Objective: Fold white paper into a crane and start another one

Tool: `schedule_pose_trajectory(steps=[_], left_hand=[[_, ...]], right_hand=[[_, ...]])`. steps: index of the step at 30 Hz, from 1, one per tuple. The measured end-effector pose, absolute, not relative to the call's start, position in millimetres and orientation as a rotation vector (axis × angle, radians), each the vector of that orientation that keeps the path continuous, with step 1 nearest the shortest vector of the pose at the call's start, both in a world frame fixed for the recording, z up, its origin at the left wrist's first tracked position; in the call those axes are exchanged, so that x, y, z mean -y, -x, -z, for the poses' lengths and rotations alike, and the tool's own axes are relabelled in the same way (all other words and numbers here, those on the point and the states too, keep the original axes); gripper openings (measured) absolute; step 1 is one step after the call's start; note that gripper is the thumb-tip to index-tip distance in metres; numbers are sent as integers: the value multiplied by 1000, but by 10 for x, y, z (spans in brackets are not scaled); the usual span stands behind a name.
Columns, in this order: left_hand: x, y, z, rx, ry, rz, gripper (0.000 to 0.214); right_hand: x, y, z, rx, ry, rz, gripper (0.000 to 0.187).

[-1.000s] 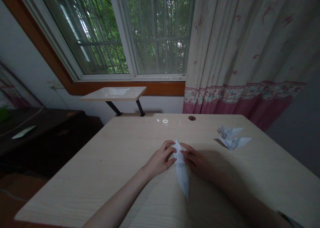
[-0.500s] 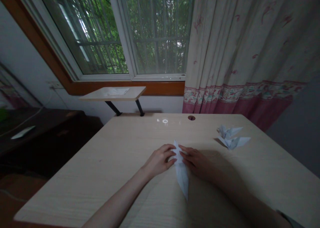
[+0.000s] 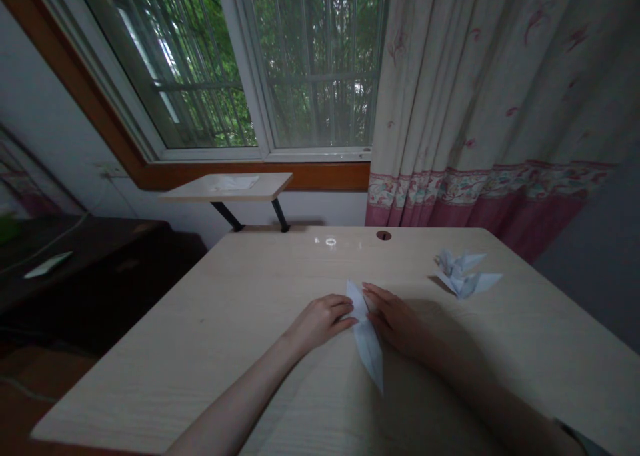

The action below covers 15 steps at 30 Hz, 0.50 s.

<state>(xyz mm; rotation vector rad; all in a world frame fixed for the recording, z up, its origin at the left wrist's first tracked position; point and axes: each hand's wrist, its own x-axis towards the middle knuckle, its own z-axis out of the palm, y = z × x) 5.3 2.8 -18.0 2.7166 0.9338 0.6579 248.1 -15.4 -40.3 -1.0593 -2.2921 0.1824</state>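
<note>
A long, pointed piece of folded white paper [image 3: 369,353] lies on the desk between my hands, one tip toward the window and the other toward me. My left hand [image 3: 325,317] grips its left edge near the middle, fingers and thumb closed on the paper. From the other side, my right hand [image 3: 395,319] has its thumb and fingers on the right edge. To the right of my hands stand folded paper cranes [image 3: 465,284], close together.
The light wooden desk [image 3: 240,349] has a round cable hole [image 3: 383,235] at its back edge. A small raised shelf [image 3: 270,188] at the back left bears white paper [image 3: 235,183]. A dark table [image 3: 100,243] stands left, and a curtain [image 3: 450,109] hangs behind.
The paper's near tip has swung slightly to the right, and the far part looks wider. My fingers have shifted a little along its edges; the cranes stay put.
</note>
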Motion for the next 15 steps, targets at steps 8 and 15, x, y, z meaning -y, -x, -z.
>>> schedule_pose_trajectory(steps=[8, 15], left_hand=[[-14, -86, 197, -975, -2651, -730, 32], [5, -107, 195, -957, -2645, -782, 33]], right_hand=[[183, -2421, 218, 2199, 1134, -239, 18], [206, -2431, 107, 2178, 1092, -428, 17]])
